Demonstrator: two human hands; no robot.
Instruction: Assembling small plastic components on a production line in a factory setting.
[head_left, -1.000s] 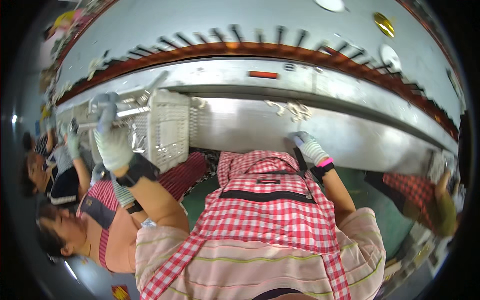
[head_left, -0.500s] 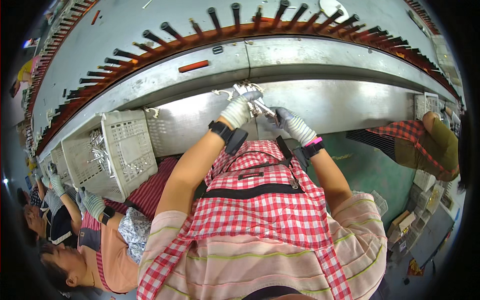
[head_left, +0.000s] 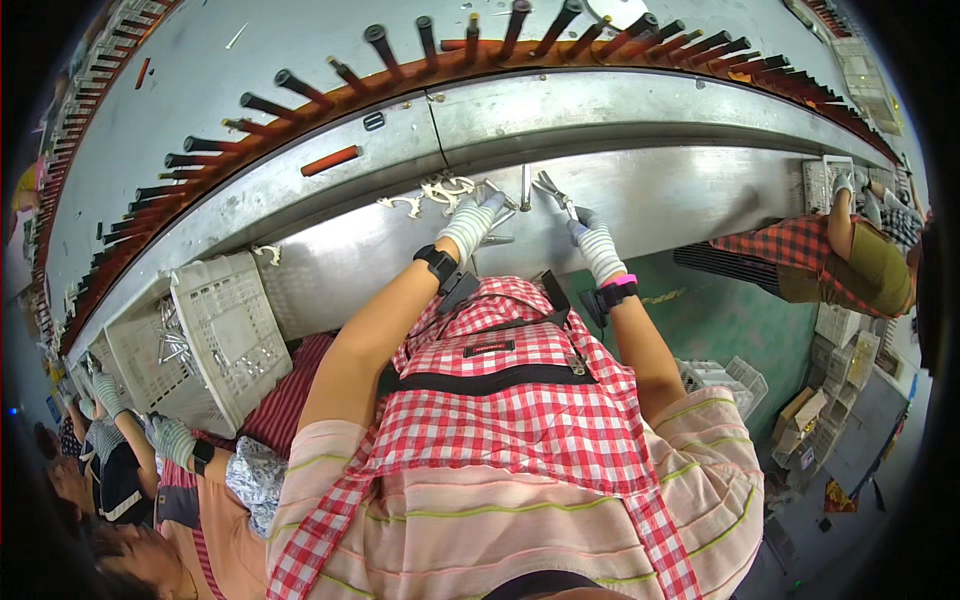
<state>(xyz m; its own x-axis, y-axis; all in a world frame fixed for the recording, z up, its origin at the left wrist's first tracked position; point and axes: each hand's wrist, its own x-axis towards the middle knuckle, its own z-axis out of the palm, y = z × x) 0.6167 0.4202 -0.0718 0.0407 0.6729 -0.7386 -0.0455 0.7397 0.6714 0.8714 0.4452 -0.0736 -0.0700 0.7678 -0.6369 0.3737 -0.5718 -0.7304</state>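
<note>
My left hand [head_left: 474,226], in a striped work glove, is closed around several slim silver metal pieces [head_left: 497,240] above the steel ledge [head_left: 680,190]; its fingers hide much of them. To the right, my right hand [head_left: 597,246], gloved alike, grips a silver metal piece with a forked end [head_left: 554,191] pointing away from me. Between the hands a silver metal rod [head_left: 526,187] lies on the ledge, apart from my right hand. Several cream-coloured curved, pronged parts [head_left: 437,192] lie just beyond and left of my left hand.
Behind the ledge runs a rack [head_left: 400,82] of upright black-tipped pegs. A red-orange tube [head_left: 330,161] lies on the raised steel strip. At left stands a white plastic basket [head_left: 230,340] with silver parts, beside co-workers. Another person [head_left: 850,240] is at the right.
My hands have moved apart, the right one taking the forked piece away from the left. The rod and cream parts now show more plainly. The whole view has shifted slightly.
</note>
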